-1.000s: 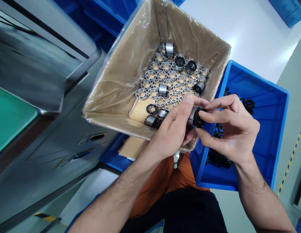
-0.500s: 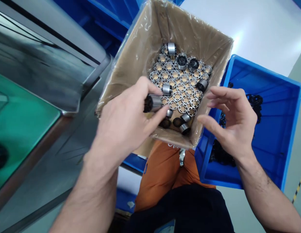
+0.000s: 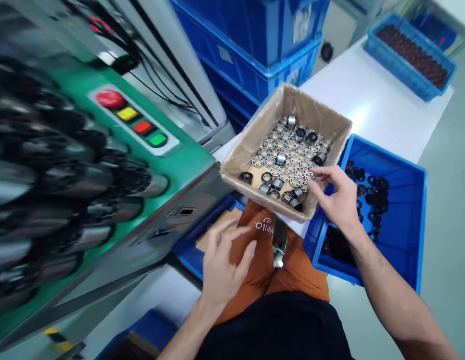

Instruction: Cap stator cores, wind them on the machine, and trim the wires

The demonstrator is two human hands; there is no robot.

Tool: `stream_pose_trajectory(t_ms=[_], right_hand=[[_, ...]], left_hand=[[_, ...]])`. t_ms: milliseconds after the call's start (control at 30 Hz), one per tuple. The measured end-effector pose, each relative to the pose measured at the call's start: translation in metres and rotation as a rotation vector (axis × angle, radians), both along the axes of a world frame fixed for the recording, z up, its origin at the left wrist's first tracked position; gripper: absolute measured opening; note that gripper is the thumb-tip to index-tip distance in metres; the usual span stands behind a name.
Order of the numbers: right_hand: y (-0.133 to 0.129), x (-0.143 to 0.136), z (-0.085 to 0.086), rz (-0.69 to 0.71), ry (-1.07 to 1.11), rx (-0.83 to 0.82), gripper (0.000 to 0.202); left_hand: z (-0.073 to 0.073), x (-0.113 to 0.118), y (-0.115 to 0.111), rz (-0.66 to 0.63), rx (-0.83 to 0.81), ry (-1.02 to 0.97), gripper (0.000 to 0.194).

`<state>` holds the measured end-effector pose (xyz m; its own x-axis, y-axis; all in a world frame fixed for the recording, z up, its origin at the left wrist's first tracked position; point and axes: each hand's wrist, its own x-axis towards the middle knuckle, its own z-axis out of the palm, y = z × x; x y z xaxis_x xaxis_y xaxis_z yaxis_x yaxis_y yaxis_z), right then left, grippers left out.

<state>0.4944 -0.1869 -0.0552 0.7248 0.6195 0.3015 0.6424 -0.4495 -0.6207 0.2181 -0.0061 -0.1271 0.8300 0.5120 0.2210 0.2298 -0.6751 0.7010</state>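
In the lined brown cardboard box (image 3: 255,137): flat silver metal rings (image 3: 290,159) are laid in rows, with short silver-and-black cylinders (image 3: 281,159) scattered on and beside them.
Left hand (image 3: 223,265): held over the orange cloth trousers (image 3: 260,255), fingers spread loosely apart.
Right hand (image 3: 339,200): placed at the box's right edge, thumb and forefinger by a ring; whether it is gripped cannot be told.
Blue plastic bin (image 3: 403,240): set just beside the box; black ring-shaped parts (image 3: 375,217) are contained.
Green worktop (image 3: 187,162): crowded by blurred dark metallic cylinders (image 3: 63,205).
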Motion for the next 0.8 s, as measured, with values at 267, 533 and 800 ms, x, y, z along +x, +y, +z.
stream_pose_trajectory(t_ms=[267,533,800], right_hand=[[0.116,0.058,-0.009,0.229,0.012,-0.646,0.046],[0.116,0.077,-0.008,0.365,0.054,-0.88,0.038],[0.051,0.027,-0.014,0.545,0.175,-0.683,0.062]], left_hand=[[-0.076,-0.075,-0.004,0.089,-0.059,0.144,0.028],[-0.095,-0.062,0.021,0.186,-0.166,0.15,0.031],[-0.096,-0.05,0.042,0.235,-0.257,0.163,0.032]])
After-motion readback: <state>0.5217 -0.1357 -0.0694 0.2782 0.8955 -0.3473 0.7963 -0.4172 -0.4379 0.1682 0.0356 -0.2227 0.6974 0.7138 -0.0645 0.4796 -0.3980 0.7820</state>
